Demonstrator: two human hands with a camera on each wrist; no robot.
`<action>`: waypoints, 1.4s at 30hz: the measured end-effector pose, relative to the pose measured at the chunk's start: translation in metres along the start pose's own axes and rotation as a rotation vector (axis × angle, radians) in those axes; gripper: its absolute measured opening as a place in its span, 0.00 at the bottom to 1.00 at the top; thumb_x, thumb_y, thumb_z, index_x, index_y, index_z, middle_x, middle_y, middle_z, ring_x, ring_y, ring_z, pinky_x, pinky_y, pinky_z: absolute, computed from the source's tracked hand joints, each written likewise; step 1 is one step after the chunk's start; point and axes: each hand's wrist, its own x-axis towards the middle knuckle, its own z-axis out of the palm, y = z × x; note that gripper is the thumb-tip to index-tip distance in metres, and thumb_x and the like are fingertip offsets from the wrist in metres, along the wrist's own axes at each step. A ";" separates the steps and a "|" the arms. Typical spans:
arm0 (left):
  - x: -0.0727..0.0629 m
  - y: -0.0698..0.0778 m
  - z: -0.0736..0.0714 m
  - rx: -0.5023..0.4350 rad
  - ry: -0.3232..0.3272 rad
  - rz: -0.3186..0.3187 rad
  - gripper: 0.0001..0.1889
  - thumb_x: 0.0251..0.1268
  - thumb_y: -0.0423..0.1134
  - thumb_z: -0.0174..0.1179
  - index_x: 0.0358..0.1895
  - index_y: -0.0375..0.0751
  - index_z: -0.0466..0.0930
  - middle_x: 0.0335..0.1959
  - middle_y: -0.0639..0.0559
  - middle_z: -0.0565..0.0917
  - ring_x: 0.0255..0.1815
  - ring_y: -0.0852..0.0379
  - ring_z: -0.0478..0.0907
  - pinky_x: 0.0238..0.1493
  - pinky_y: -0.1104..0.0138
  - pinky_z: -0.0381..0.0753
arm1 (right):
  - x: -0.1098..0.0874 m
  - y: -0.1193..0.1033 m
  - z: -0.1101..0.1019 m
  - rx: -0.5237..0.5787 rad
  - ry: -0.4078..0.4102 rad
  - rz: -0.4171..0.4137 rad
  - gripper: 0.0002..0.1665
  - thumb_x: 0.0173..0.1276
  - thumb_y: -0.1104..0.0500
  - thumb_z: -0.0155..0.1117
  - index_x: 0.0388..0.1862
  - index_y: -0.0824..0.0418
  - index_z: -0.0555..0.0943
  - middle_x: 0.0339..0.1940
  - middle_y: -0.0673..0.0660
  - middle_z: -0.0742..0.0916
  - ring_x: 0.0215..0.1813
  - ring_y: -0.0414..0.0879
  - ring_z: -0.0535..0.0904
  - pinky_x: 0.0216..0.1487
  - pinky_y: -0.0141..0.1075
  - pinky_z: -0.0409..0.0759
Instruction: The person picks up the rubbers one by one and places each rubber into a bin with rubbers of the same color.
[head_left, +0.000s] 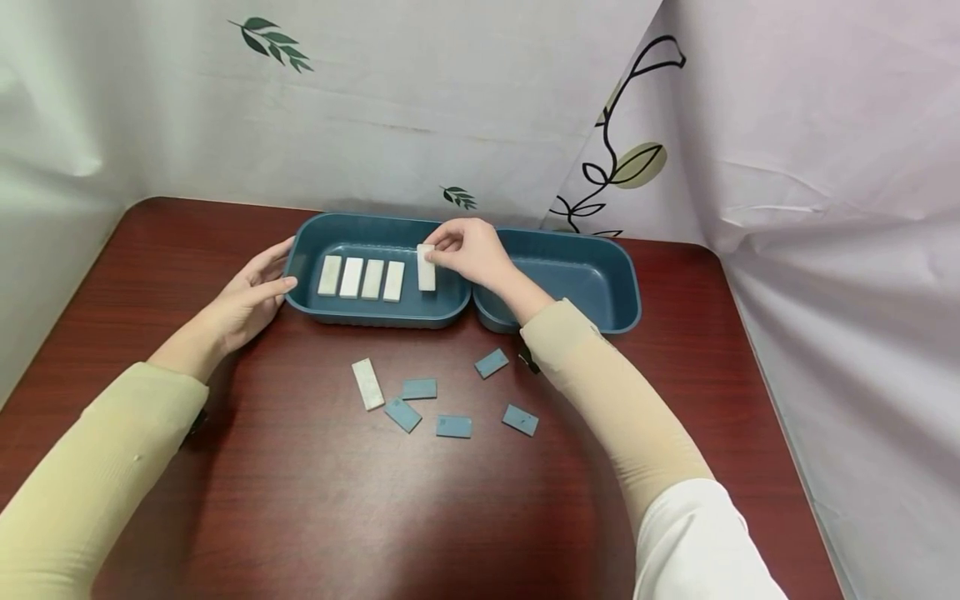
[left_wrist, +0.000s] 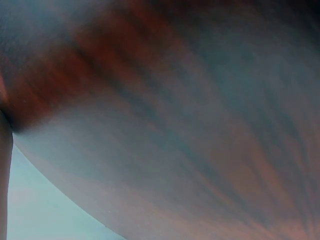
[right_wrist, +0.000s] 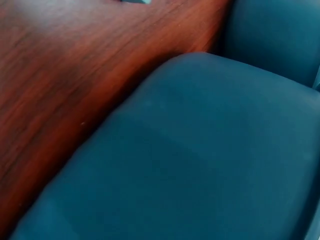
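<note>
In the head view, my right hand [head_left: 474, 250] pinches a white rectangular tile [head_left: 426, 273] between thumb and fingers, over the right part of the left blue tray [head_left: 375, 318]. Several similar white tiles [head_left: 372, 279] stand in a row inside that tray. My left hand [head_left: 251, 298] holds the tray's left end, thumb over the rim and fingers along the outside. Another white tile [head_left: 367, 384] lies on the table in front of the tray. The left wrist view is mostly blurred. Blue tray walls [right_wrist: 190, 150] fill much of the right wrist view, where no fingers show.
A second blue tray [head_left: 630, 312] adjoins the first on the right, with my right forearm across its front left corner. Several small blue-grey tiles [head_left: 453, 427] lie scattered on the dark red wooden table [head_left: 337, 517]. A white patterned curtain [head_left: 420, 108] hangs behind the table.
</note>
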 end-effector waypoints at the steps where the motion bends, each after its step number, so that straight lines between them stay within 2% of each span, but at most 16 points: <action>1: 0.000 0.000 0.000 0.002 0.000 0.000 0.36 0.82 0.25 0.49 0.87 0.47 0.52 0.73 0.57 0.70 0.69 0.66 0.72 0.67 0.77 0.71 | 0.001 0.000 0.000 -0.005 -0.004 -0.004 0.10 0.75 0.59 0.72 0.51 0.60 0.91 0.47 0.59 0.90 0.48 0.49 0.86 0.49 0.37 0.84; 10: -0.001 0.000 0.001 0.041 0.024 -0.010 0.35 0.83 0.26 0.50 0.87 0.49 0.54 0.72 0.60 0.71 0.69 0.68 0.73 0.65 0.79 0.72 | 0.011 0.001 0.002 -0.009 -0.043 -0.025 0.11 0.75 0.61 0.71 0.54 0.62 0.89 0.49 0.60 0.89 0.49 0.50 0.86 0.50 0.37 0.84; 19: -0.001 0.000 0.002 0.036 0.011 -0.012 0.36 0.83 0.26 0.50 0.87 0.50 0.53 0.72 0.60 0.70 0.69 0.69 0.73 0.66 0.79 0.72 | 0.020 -0.001 -0.003 -0.069 -0.170 -0.026 0.11 0.75 0.61 0.69 0.52 0.63 0.88 0.49 0.62 0.90 0.51 0.51 0.87 0.54 0.39 0.86; 24: 0.000 -0.001 0.001 0.039 0.026 -0.014 0.35 0.83 0.25 0.50 0.87 0.49 0.54 0.72 0.59 0.70 0.68 0.68 0.73 0.66 0.79 0.72 | 0.024 -0.002 -0.005 -0.093 -0.222 -0.028 0.09 0.75 0.60 0.70 0.50 0.63 0.88 0.47 0.61 0.90 0.48 0.51 0.87 0.51 0.40 0.86; 28: 0.001 -0.002 0.000 0.013 0.009 -0.004 0.35 0.82 0.24 0.49 0.86 0.47 0.53 0.73 0.58 0.70 0.69 0.67 0.73 0.66 0.78 0.71 | 0.025 -0.001 -0.005 -0.112 -0.226 -0.045 0.08 0.74 0.60 0.72 0.48 0.62 0.90 0.46 0.60 0.91 0.47 0.49 0.88 0.50 0.39 0.86; 42: 0.001 0.000 0.001 0.030 0.030 -0.016 0.35 0.82 0.26 0.51 0.86 0.51 0.56 0.72 0.61 0.71 0.69 0.68 0.72 0.66 0.78 0.72 | 0.030 0.000 0.000 -0.162 -0.216 -0.047 0.08 0.75 0.60 0.72 0.47 0.61 0.93 0.42 0.60 0.94 0.42 0.48 0.89 0.45 0.38 0.87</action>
